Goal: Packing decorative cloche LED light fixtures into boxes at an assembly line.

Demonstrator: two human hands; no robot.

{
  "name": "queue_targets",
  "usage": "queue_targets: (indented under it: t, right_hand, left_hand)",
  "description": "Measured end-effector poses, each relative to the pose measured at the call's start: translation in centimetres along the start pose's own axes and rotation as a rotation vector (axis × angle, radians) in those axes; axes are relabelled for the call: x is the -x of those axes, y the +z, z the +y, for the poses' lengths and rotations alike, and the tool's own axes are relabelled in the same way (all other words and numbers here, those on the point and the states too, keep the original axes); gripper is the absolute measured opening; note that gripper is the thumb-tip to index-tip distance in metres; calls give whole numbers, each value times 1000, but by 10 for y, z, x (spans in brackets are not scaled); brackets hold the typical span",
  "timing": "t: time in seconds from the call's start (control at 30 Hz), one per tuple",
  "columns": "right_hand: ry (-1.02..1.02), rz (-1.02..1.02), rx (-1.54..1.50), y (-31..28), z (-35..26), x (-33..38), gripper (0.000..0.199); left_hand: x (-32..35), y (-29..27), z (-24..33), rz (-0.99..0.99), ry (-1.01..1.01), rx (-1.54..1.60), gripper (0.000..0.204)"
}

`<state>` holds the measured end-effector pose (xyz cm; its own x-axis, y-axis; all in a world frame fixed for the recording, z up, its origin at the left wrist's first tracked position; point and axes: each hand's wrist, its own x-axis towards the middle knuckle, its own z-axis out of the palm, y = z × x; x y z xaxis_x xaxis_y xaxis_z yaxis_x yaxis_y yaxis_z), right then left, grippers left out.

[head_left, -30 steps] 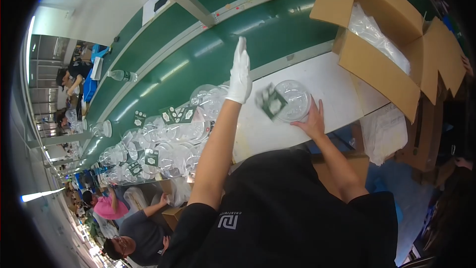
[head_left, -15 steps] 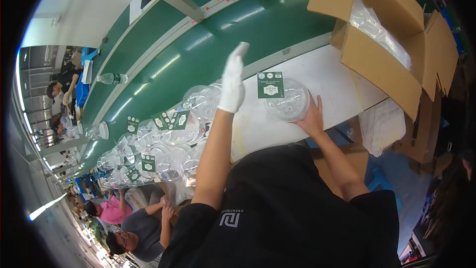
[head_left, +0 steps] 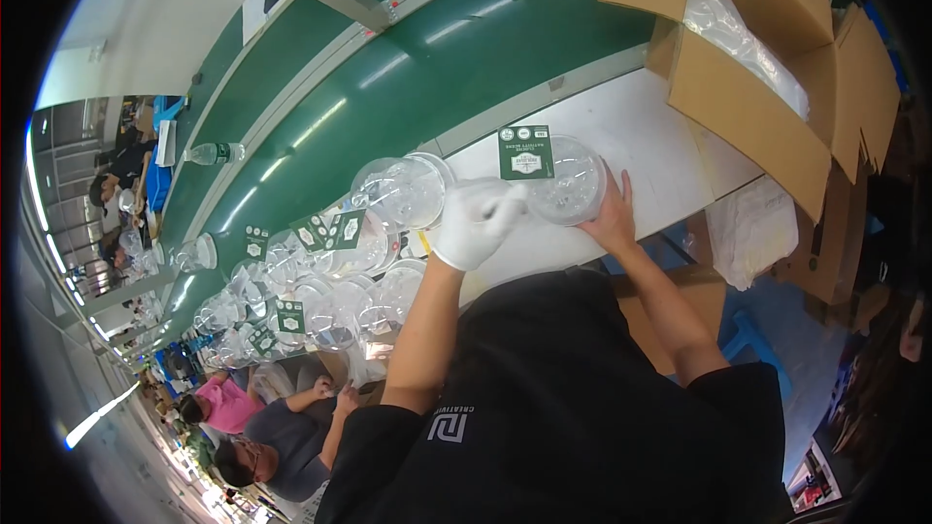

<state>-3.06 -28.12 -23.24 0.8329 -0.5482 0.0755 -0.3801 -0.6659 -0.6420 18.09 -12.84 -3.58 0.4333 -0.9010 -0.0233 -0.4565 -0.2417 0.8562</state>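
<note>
At a white worktop (head_left: 670,116), your spread right hand (head_left: 612,212) is clasping a clear tub (head_left: 575,180), best kept steady, while your half-curled, gloved left hand (head_left: 479,225) is hiding any grip.

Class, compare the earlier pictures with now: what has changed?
The gloved left hand has moved down and right in view, beside the clear round container. The green card, first blurred, now shows sharply. The bare right hand stays at the container's right side; the cardboard box stays open.
</note>
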Motion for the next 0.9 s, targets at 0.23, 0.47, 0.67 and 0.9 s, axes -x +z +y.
queue_targets:
  t: [0.23, 0.47, 0.67, 0.9]
  right_hand:
    - [13, -4, -8, -3, -2, 5, 106]
    - [-54, 78, 18, -9, -11, 0, 99]
    - [-18, 15, -26, -12, -12, 0, 100]
    - [-42, 67, -3, -10, -10, 0, 100]
  left_hand:
    - [-22, 8, 2, 329, 146, -241, 25]
    - [-30, -12, 22, -2, -163, -61, 41]
    - [-47, -21, 3, -248, -205, -166, 58]
    - [-50, -30, 13, -41, -210, -40, 38]
